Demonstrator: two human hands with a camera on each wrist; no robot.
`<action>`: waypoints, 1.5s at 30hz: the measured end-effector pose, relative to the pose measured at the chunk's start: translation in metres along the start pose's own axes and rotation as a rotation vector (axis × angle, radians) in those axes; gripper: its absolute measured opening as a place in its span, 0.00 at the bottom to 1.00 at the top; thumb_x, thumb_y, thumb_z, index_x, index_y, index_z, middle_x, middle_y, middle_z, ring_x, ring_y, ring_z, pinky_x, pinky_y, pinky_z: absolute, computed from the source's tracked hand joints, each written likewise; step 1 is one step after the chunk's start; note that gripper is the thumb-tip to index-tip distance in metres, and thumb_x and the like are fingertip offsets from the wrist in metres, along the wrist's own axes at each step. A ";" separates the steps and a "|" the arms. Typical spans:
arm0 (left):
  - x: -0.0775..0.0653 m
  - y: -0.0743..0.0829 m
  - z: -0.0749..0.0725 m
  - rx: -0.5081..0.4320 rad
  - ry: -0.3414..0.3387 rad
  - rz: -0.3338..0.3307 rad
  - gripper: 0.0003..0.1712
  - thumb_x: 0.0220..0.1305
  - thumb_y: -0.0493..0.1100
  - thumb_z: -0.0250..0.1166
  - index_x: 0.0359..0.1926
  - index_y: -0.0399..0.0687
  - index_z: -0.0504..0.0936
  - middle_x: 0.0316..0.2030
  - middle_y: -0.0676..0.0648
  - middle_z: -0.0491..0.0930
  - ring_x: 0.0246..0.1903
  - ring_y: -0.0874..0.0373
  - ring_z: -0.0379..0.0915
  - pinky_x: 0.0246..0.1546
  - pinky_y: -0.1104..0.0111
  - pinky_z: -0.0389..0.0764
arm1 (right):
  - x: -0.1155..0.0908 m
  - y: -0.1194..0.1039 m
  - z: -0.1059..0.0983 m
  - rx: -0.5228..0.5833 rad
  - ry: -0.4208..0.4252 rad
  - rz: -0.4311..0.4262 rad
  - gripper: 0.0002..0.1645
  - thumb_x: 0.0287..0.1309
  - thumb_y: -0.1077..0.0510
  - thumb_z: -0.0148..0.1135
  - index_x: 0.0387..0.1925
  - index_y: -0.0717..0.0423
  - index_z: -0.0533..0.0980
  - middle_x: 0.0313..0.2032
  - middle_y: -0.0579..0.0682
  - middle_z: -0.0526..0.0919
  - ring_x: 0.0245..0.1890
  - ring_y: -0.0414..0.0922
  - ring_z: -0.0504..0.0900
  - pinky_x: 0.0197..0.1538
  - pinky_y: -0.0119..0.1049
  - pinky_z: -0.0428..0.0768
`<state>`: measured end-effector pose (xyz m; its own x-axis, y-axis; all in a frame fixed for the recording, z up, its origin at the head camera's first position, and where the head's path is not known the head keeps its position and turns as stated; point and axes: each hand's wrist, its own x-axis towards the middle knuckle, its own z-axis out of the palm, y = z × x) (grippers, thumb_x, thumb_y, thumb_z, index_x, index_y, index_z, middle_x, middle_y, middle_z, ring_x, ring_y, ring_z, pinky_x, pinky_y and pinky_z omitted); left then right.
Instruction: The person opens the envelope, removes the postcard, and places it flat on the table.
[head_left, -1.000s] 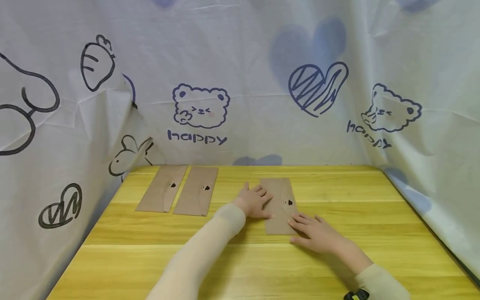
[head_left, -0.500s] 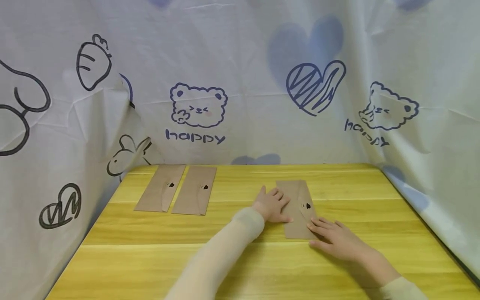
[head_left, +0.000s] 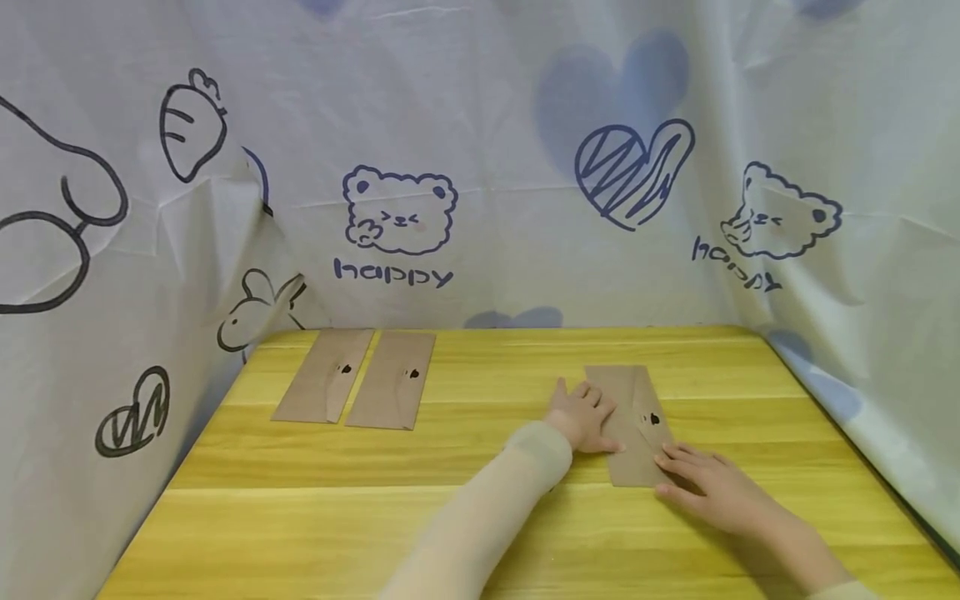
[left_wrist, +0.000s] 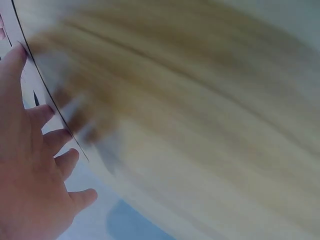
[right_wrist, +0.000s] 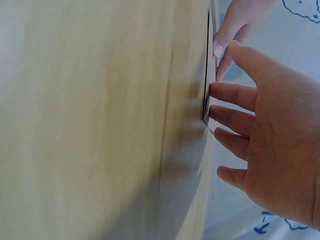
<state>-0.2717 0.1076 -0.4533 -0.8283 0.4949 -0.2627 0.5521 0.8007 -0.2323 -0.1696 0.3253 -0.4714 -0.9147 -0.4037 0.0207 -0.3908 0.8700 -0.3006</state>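
A brown paper envelope [head_left: 627, 433] with a pointed flap and a small black mark lies flat on the right half of the table. My left hand [head_left: 583, 419] rests on its left edge, fingers spread. At its lower right corner, my right hand [head_left: 708, 487] touches the envelope with fairly straight fingers. In the left wrist view, the left hand [left_wrist: 35, 150] has its thumb and fingertips along the envelope's edge. The right wrist view shows the right hand [right_wrist: 275, 120] with fingertips at the opposite edge, near the other hand's thumb.
Two similar brown envelopes, one at the far left [head_left: 318, 379] and one beside it [head_left: 390, 383], lie side by side with a narrow gap. The wooden table [head_left: 315, 525] ends against a white curtain [head_left: 517, 250] with drawn figures at the back and sides.
Both hands have moved to the right and slightly nearer, and the envelope has slid along with them across the table. The two envelopes on the left stay where they were.
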 end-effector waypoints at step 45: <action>0.019 0.099 -0.024 0.038 0.000 -0.009 0.44 0.58 0.84 0.29 0.74 0.82 0.42 0.76 0.66 0.43 0.76 0.67 0.37 0.76 0.61 0.48 | -0.055 0.052 -0.016 -0.133 0.129 0.081 0.29 0.58 0.46 0.67 0.56 0.59 0.78 0.56 0.63 0.80 0.52 0.63 0.80 0.52 0.61 0.77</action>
<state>-0.2345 0.2044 -0.4585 -0.8330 0.4881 -0.2606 0.5482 0.7917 -0.2696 -0.1409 0.3977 -0.4730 -0.9459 -0.2988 0.1263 -0.3179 0.9314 -0.1774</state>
